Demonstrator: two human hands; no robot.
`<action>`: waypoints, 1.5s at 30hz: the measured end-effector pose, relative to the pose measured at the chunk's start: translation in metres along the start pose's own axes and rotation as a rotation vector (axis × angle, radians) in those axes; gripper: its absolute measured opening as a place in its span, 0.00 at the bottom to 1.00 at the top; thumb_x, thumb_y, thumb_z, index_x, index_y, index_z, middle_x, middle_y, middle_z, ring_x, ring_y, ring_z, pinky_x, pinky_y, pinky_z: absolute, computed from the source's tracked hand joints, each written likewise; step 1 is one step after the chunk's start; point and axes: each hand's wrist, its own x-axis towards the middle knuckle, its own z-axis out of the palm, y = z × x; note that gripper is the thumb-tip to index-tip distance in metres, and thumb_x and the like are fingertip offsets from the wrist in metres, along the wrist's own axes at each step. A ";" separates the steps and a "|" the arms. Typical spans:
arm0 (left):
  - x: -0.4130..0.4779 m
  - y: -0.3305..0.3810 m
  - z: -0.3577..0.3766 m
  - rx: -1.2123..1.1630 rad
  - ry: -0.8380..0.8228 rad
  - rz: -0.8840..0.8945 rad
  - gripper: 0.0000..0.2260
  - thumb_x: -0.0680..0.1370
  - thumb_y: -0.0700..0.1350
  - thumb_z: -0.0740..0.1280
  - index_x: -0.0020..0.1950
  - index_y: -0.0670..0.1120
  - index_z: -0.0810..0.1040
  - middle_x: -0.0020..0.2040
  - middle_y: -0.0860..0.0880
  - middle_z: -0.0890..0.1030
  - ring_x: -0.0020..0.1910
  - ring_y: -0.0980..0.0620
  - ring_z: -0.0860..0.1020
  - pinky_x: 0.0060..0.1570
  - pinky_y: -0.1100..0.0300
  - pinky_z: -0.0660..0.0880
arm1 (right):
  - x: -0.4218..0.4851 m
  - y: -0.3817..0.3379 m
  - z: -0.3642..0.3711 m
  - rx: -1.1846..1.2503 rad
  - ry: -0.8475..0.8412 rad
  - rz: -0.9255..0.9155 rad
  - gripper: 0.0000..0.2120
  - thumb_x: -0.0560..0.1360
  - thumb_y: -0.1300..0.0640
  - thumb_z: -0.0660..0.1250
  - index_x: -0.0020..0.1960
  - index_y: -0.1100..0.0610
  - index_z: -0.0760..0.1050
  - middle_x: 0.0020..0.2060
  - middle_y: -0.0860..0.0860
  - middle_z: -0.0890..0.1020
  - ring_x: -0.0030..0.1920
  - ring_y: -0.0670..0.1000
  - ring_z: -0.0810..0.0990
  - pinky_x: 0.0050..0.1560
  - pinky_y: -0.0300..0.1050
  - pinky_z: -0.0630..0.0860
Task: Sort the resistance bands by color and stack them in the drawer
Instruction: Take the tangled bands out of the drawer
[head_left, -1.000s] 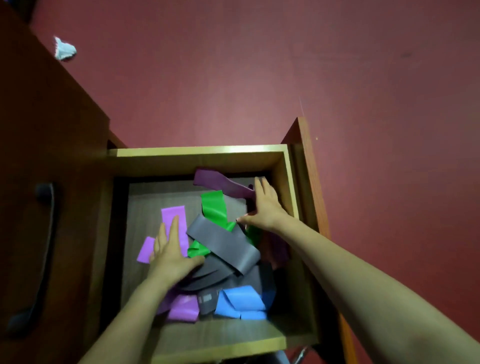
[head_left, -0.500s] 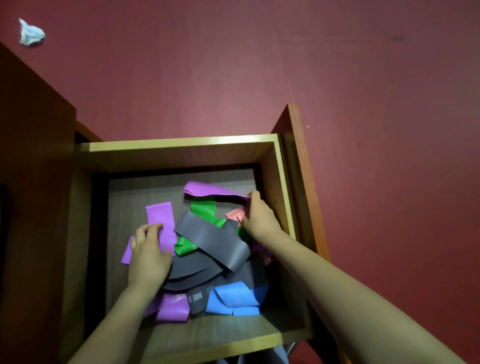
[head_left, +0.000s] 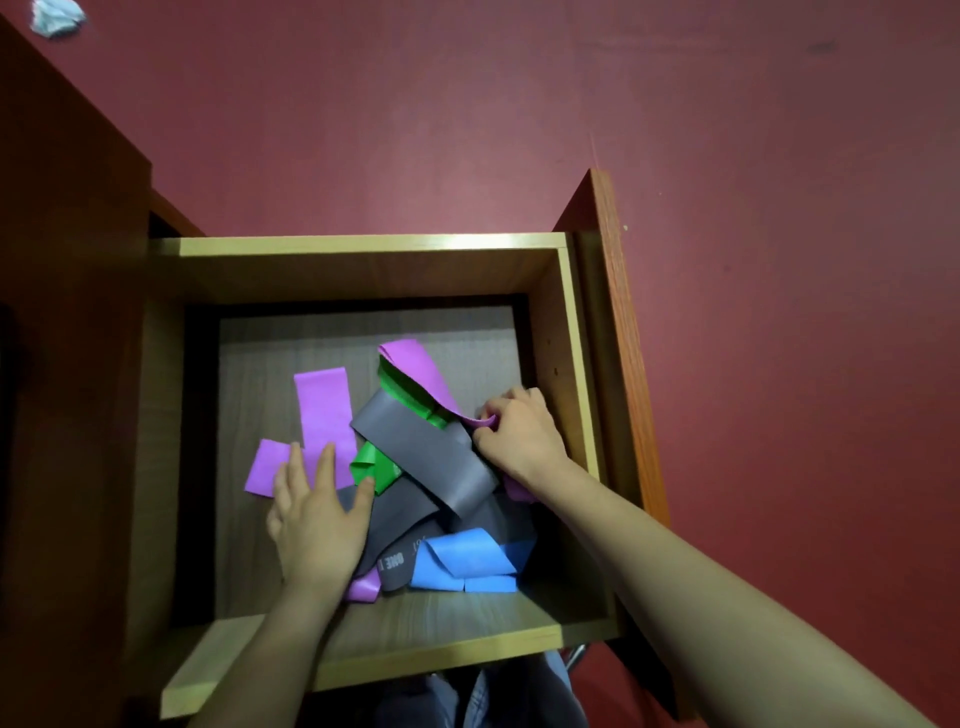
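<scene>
An open wooden drawer (head_left: 363, 247) holds a jumbled pile of resistance bands. A grey band (head_left: 431, 454) lies diagonally on top, over green bands (head_left: 376, 467). A blue band (head_left: 467, 564) sits folded at the front. One purple band (head_left: 322, 410) lies flat at the left. My right hand (head_left: 519, 439) pinches the end of another purple band (head_left: 415, 371) that arcs up over the pile by the right wall. My left hand (head_left: 317, 514) rests flat with spread fingers on the pile's left side, covering part of the bands.
The drawer's reddish front panel (head_left: 618, 338) stands along the right. A dark wooden cabinet (head_left: 67, 312) is on the left. Red floor (head_left: 519, 104) lies beyond, with a crumpled pale scrap (head_left: 52, 18) at the top left.
My right hand has pulled the purple band back toward the right wall and curled around its end. My left hand has opened flat and shifted right onto the pile.
</scene>
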 end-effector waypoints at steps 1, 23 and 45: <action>-0.001 0.000 0.001 -0.041 0.030 -0.005 0.26 0.75 0.47 0.65 0.71 0.46 0.62 0.76 0.43 0.55 0.74 0.41 0.53 0.69 0.43 0.55 | -0.002 0.001 0.004 0.030 0.015 -0.004 0.12 0.71 0.58 0.62 0.52 0.61 0.77 0.56 0.57 0.71 0.60 0.56 0.65 0.58 0.47 0.67; -0.022 0.020 0.001 -0.644 -0.255 -0.287 0.24 0.65 0.60 0.57 0.57 0.52 0.75 0.57 0.49 0.72 0.60 0.47 0.72 0.63 0.48 0.68 | -0.050 -0.010 0.050 -0.062 -0.152 0.098 0.12 0.75 0.50 0.60 0.50 0.59 0.72 0.48 0.52 0.61 0.43 0.57 0.72 0.43 0.46 0.65; -0.034 0.063 -0.021 -0.971 -0.429 -0.153 0.15 0.78 0.43 0.58 0.64 0.45 0.71 0.36 0.56 0.79 0.29 0.63 0.77 0.29 0.70 0.72 | -0.059 -0.020 0.041 0.935 -0.146 0.256 0.08 0.72 0.62 0.68 0.35 0.55 0.75 0.41 0.56 0.79 0.46 0.52 0.75 0.47 0.48 0.73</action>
